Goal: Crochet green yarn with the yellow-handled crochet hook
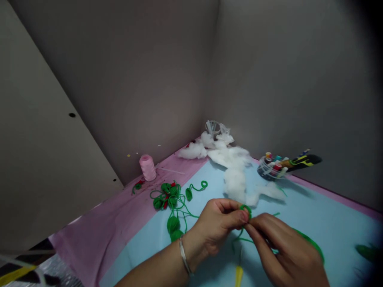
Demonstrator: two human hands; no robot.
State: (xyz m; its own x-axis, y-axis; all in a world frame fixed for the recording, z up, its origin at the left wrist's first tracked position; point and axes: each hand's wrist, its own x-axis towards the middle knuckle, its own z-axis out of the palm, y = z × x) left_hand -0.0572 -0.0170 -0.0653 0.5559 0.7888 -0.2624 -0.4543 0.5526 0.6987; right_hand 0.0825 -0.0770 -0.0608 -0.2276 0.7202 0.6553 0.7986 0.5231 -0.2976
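My left hand (217, 225), with a thin bracelet on its wrist, pinches a small green yarn piece (245, 209) between thumb and fingers. My right hand (281, 247) meets it from the right, fingers closed on the green yarn strand (242, 239) that trails down from the piece. Both hands hover just above a light blue mat (323, 215). A yellow stick-like object (238, 276) shows below the hands; what it is cannot be made out.
Several green yarn balls with red bits (169, 199) lie left of the hands. White stuffing (233, 167) spreads behind them. A pink thread spool (147, 167) stands on pink cloth (104, 227). A basket of thread spools with a black-and-yellow tool (278, 164) sits right. Grey walls enclose the corner.
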